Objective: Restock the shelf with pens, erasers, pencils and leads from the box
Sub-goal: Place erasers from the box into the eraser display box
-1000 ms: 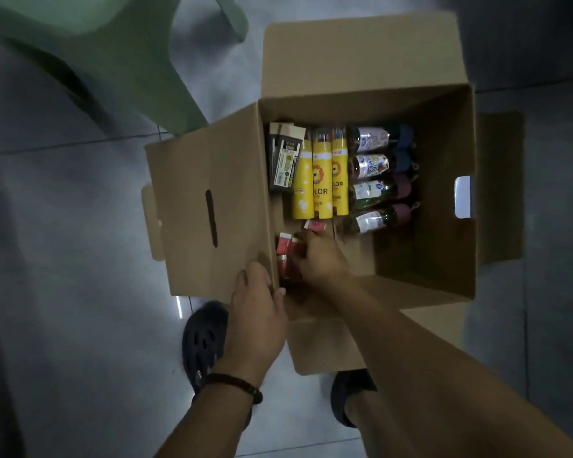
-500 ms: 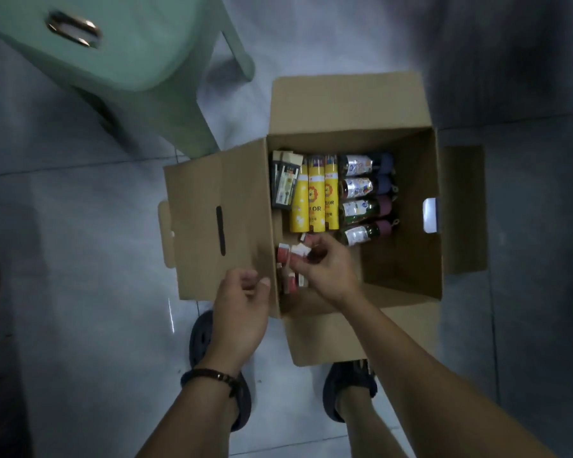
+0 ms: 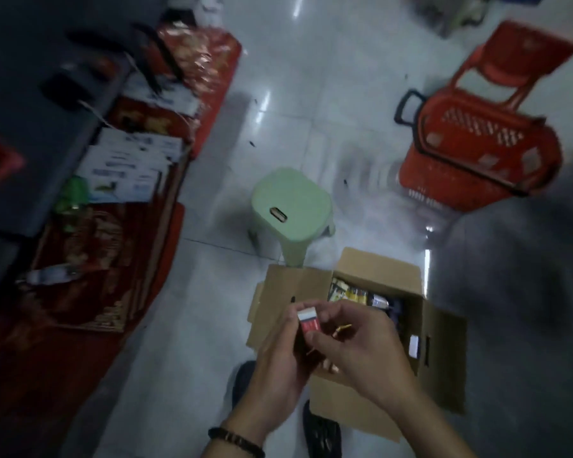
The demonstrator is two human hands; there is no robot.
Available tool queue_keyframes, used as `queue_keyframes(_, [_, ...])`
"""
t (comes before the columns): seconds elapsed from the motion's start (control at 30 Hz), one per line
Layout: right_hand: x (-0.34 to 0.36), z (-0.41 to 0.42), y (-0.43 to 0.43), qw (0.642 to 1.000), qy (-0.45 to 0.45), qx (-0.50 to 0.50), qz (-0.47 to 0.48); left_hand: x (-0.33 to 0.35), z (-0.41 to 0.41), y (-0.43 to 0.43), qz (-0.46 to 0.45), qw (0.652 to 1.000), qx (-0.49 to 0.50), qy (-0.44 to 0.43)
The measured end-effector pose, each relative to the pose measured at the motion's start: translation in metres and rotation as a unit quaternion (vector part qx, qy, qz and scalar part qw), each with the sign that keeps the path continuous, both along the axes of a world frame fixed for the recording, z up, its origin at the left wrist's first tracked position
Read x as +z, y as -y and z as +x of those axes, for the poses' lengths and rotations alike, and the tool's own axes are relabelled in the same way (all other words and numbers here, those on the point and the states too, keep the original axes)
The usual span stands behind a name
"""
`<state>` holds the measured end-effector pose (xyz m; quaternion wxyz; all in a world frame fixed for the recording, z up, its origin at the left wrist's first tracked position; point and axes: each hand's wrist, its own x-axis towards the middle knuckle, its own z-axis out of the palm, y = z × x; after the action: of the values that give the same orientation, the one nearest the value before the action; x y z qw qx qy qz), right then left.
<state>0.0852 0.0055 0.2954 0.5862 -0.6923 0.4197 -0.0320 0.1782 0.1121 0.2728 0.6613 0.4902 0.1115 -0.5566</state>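
An open cardboard box (image 3: 440, 355) stands on the floor in front of me, with yellow tubes and dark packs (image 3: 358, 295) showing at its far end. Above its near left corner both hands meet around small red-and-white erasers (image 3: 309, 320). My left hand (image 3: 280, 361) cups them from the left, with a bead bracelet on its wrist. My right hand (image 3: 354, 345) pinches the top eraser from the right. How many erasers are held is hidden by the fingers. The low shelf (image 3: 113, 200) runs along the left, holding red packets and white boxes.
A pale green plastic stool (image 3: 291, 209) stands just beyond the box. A red shopping basket (image 3: 477, 150) and a red chair sit at the far right. My dark sandals (image 3: 321, 431) are on the white tiled floor under my hands. The picture is blurred.
My right hand has come up out of the box with erasers and my left hand has left the flap to join it. The view has swung up toward the shelf.
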Motion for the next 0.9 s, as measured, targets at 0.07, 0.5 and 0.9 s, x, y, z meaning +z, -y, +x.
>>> queue_keyframes(0.07, [0.073,0.011,-0.015,0.996,0.001,0.06,-0.064,0.064,0.002,-0.025,-0.019,0.999,0.044,0.019])
queue_keyframes(0.5, [0.321,0.098,-0.24,0.963,0.086,0.228,0.115,0.311,0.016,-0.299,0.103,0.952,0.256,0.132])
queue_keyframes(0.9, [0.43,0.201,-0.553,0.889,0.203,0.385,0.141,0.453,0.08,-0.623,0.061,0.908,0.299,0.286])
